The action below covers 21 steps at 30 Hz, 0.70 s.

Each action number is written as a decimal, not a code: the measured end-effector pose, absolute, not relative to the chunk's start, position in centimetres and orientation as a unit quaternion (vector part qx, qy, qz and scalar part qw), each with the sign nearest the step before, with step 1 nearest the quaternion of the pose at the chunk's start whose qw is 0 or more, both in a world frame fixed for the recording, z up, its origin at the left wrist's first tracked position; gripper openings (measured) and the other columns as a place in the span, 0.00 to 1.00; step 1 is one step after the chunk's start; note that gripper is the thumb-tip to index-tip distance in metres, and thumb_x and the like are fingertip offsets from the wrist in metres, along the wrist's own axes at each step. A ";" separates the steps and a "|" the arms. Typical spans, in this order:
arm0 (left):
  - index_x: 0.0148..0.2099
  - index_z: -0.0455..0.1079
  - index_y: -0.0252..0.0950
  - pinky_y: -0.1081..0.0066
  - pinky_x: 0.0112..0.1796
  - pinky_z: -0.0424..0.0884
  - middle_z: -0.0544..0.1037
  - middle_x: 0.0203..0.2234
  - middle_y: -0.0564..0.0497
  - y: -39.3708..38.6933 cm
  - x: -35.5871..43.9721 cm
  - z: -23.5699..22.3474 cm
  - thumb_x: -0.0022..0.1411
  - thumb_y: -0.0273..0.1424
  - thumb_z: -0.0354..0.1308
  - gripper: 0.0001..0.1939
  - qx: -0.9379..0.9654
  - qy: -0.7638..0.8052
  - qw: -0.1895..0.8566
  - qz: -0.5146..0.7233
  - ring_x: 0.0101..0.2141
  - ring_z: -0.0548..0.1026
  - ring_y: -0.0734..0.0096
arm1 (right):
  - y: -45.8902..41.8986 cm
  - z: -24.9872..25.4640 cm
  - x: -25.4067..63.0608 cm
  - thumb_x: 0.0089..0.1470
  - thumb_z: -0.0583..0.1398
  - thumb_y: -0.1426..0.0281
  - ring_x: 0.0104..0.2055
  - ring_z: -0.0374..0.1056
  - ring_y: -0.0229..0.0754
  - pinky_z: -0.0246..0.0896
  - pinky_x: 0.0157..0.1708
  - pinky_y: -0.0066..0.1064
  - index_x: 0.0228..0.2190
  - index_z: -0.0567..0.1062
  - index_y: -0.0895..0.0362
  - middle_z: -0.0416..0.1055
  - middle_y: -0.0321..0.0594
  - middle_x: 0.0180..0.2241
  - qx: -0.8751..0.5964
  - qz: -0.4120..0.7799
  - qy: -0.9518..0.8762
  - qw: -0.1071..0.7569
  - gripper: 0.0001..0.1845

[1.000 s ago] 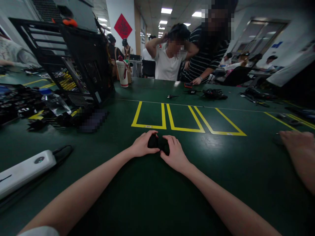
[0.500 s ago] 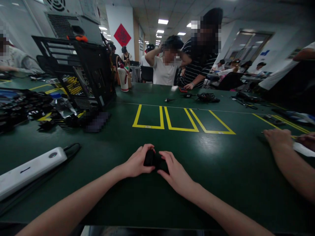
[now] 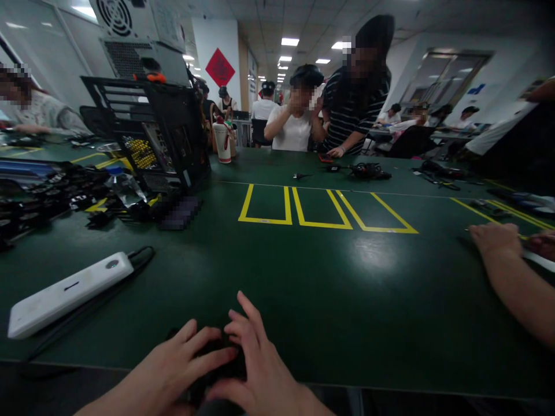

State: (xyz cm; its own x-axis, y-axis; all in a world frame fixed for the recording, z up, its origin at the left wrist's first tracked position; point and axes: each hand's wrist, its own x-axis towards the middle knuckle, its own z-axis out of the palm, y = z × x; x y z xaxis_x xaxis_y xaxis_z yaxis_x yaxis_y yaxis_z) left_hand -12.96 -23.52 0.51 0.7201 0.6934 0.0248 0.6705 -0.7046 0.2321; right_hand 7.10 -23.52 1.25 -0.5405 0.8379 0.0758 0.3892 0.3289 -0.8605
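Low in the head view, near the table's front edge, a small black object point(image 3: 217, 372) sits between my two hands. Its kind cannot be made out, as fingers and shadow cover most of it. My left hand point(image 3: 177, 364) curls over it from the left, fingers bent across its top. From the right, my right hand point(image 3: 264, 370) cups it with the thumb low and some fingers reaching up, the index side lifted off.
Left on the green table point(image 3: 347, 323) lie a white elongated device point(image 3: 71, 294) with a black cable, a plastic bottle point(image 3: 125, 188) and dark parts. Behind them stands a black computer case point(image 3: 173, 133). Yellow tape outlines point(image 3: 264, 221) mark the middle. A co-worker's arm point(image 3: 515, 277) reaches in at right.
Both hands have come down and left in the view, toward the table's front edge, with the black object between them. The view has also shifted slightly.
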 end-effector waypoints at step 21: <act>0.47 0.57 0.53 0.54 0.46 0.66 0.70 0.42 0.59 -22.3 -23.8 0.4 0.55 0.42 0.51 0.16 0.735 0.626 0.066 0.252 0.45 0.68 0.56 | -23.9 0.4 21.1 0.52 0.55 0.60 0.50 0.61 0.53 0.60 0.47 0.52 0.43 0.65 0.55 0.61 0.49 0.50 -0.657 0.025 -0.606 0.448 0.18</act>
State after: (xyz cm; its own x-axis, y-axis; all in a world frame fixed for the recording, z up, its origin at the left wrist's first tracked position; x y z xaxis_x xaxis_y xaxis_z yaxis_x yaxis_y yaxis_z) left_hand -23.77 -22.30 0.37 0.0880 0.9538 0.2874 0.8870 -0.2063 0.4132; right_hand 21.07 -23.91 0.40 0.2645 0.8183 0.5104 0.7732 0.1363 -0.6194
